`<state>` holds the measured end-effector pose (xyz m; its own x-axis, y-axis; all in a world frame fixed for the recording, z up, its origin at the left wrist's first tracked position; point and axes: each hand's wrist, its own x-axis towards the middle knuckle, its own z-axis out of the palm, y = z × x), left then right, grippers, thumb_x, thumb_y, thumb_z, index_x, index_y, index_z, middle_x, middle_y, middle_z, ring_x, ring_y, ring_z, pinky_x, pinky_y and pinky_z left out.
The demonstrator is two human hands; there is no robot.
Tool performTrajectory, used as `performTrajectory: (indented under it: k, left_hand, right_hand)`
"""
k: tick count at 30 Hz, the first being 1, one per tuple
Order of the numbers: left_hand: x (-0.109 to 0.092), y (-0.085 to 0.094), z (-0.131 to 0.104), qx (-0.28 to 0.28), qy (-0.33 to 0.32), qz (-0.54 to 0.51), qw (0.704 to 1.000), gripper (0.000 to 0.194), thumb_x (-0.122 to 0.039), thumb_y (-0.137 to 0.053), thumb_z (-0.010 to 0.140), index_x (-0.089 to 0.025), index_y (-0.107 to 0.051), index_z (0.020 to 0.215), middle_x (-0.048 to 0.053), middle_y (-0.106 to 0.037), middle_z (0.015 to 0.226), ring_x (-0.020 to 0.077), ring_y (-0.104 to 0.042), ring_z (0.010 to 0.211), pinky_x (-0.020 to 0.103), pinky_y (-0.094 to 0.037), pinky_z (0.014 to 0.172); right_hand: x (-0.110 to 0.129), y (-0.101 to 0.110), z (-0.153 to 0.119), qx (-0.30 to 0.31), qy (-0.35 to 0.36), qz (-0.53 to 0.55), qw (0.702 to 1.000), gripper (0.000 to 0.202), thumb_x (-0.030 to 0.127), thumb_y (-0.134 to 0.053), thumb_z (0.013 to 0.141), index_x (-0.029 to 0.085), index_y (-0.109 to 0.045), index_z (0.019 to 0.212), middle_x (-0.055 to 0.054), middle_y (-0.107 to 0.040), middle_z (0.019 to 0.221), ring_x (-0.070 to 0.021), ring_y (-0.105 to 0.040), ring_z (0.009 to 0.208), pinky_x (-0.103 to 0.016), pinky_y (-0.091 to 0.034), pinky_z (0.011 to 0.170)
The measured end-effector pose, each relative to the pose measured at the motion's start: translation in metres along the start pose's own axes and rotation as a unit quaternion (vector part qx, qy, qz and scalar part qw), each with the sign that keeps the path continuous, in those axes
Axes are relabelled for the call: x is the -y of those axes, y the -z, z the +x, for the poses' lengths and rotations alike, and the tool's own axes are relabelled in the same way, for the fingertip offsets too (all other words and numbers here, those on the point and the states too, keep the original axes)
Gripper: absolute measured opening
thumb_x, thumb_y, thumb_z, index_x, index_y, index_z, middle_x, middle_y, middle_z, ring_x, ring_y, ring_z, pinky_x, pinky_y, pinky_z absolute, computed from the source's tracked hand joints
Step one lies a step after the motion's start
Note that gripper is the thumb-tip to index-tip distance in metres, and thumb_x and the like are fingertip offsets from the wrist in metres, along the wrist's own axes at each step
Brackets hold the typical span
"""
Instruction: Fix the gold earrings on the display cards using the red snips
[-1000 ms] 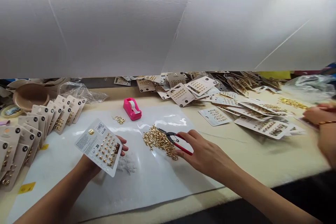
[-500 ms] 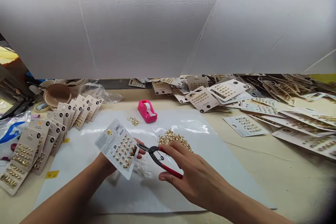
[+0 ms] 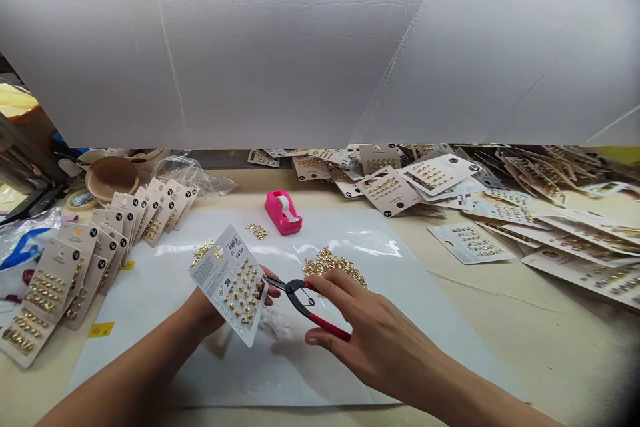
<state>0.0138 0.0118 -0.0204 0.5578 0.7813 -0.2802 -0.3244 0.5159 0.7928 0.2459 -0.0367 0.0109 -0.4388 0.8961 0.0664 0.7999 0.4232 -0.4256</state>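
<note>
My left hand (image 3: pixel 206 312) holds a white earring card (image 3: pixel 220 280) from behind, its printed back turned toward me and tilted. Rows of gold earring backs stud the lower half of the card, below a price label. In my right hand (image 3: pixel 360 313) is a pair of pliers (image 3: pixel 299 297) with red handles and black jaws. The handles are spread, and the jaw tips are at the card's right edge, close to my left fingertips. Beyond my right hand lies a heap of small gold pieces (image 3: pixel 330 260). White bits (image 3: pixel 275 323) lie under the card.
A pink tape dispenser (image 3: pixel 283 212) stands at the back of the white sheet (image 3: pixel 440 333), beside gold rings (image 3: pixel 257 231). More gold pieces (image 3: pixel 203 252) lie behind the held card. Upright earring cards (image 3: pixel 55 280) line the left; loose cards (image 3: pixel 470 243) pile up at right. A white board (image 3: pixel 300 47) overhangs the back.
The held card and pliers have shifted very slightly right in view, along with the whole scene. The card has turned a little, showing more gold pieces behind it. Both hands keep their grip.
</note>
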Motion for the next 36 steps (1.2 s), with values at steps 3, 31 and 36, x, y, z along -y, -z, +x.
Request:
performTrajectory:
  k: [3,31,36]
  left_hand:
    - [-0.001,-0.002,0.001,0.001,-0.002,0.010,1.000,0.036,-0.042,-0.066,0.068,-0.011,-0.069,0.086,0.014,-0.071,0.084,0.0264,-0.065,0.084,0.036,-0.047,0.077]
    - [0.004,-0.001,0.002,-0.088,-0.068,0.061,0.992,0.046,-0.053,-0.066,0.064,-0.011,-0.071,0.081,0.012,-0.071,0.073,0.0267,-0.066,0.070,0.035,-0.049,0.065]
    - [-0.002,-0.005,0.003,-0.100,-0.022,0.005,0.995,0.034,-0.042,-0.072,0.059,-0.012,-0.072,0.075,0.011,-0.072,0.074,0.0241,-0.067,0.071,0.033,-0.050,0.069]
  right_hand:
    - [0.001,0.001,0.000,0.002,0.006,0.000,1.000,0.045,0.042,-0.058,0.082,0.023,-0.048,0.121,-0.011,-0.056,0.104,-0.0213,-0.059,0.075,-0.036,-0.049,0.062]
    - [-0.004,-0.004,0.017,0.057,0.034,-0.027,0.997,0.040,0.036,-0.055,0.084,0.020,-0.049,0.121,-0.013,-0.055,0.103,-0.0240,-0.059,0.082,-0.037,-0.050,0.066]
    - [-0.009,0.004,0.020,0.082,0.009,0.002,0.997,0.050,0.046,-0.051,0.085,0.022,-0.045,0.128,-0.013,-0.052,0.112,-0.0256,-0.058,0.091,-0.040,-0.050,0.076]
